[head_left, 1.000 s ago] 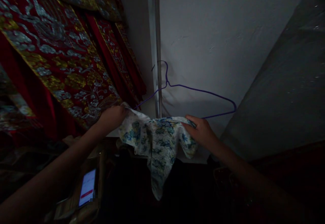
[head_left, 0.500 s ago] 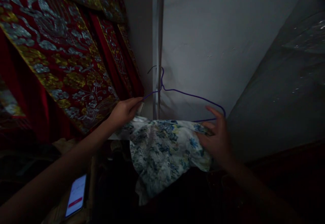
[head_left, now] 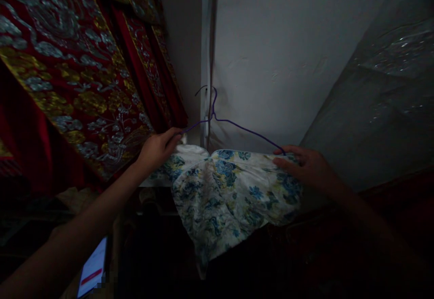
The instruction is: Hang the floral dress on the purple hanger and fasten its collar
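Observation:
A purple wire hanger [head_left: 244, 130] stands with its hook up, in front of a narrow upright strip. From it hangs a small white garment [head_left: 233, 195] with blue and yellow flowers, perhaps a child's top, its neckline dipping below the hook. My left hand [head_left: 158, 151] is closed on the hanger's left arm and the garment's left shoulder. At the other end my right hand [head_left: 305, 165] pinches the right shoulder cloth, thumb in front, where the hanger's right arm runs into it. Both ends of the hanger are hidden by cloth and fingers.
Red cloth [head_left: 77, 64] with gold and silver embroidery hangs at the left. Behind the hanger is a pale wall panel [head_left: 271, 55], with a shiny plastic sheet [head_left: 383, 95] to its right. A lit phone [head_left: 93, 267] lies at lower left.
My right hand has moved outward and drawn the garment's right shoulder over the hanger's right end, which was bare before. The cloth is spread wider. My left hand keeps its hold.

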`<state>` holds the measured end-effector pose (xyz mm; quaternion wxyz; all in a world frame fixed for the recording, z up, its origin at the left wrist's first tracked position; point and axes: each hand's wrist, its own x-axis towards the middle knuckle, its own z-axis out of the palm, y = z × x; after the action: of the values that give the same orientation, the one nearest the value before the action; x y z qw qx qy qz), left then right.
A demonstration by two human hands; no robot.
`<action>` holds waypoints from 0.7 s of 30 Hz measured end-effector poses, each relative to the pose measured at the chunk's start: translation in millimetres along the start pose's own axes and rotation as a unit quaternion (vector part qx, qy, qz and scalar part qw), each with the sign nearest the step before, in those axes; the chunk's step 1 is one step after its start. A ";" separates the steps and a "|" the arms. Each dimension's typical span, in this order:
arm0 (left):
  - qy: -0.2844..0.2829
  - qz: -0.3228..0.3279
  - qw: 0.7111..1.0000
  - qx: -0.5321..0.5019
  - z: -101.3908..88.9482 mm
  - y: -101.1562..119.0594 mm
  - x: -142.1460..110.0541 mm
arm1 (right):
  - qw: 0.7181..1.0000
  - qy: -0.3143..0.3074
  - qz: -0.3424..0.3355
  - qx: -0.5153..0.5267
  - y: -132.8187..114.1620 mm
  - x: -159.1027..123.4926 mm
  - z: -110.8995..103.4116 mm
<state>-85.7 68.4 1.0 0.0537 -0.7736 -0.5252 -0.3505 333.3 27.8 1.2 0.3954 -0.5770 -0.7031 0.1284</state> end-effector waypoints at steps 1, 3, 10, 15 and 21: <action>0.008 -0.015 1.000 -0.015 2.2 -6.1 -2.3 | 1.000 -0.012 -0.014 -0.014 1.1 -3.2 -3.8; 0.008 -0.029 0.999 -0.040 7.4 -19.8 -7.0 | 0.997 -0.025 -0.053 -0.048 2.3 -9.1 -11.1; 0.026 -0.005 0.997 -0.071 14.7 -45.6 -11.8 | 0.975 -0.085 -0.163 -0.124 -9.0 -23.8 -20.1; 0.110 -0.002 0.984 -0.137 8.4 -40.9 2.7 | 0.951 -0.178 -0.209 -0.143 -39.6 -21.1 -20.1; 0.067 -0.118 0.946 -0.294 12.6 -39.2 19.9 | 0.977 -0.120 -0.127 0.120 -86.2 -1.1 0.8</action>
<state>-108.9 106.8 -7.7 -0.1829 -0.6622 -0.4810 -0.5447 271.6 1.1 55.1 0.3877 -0.4113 -0.7926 0.2288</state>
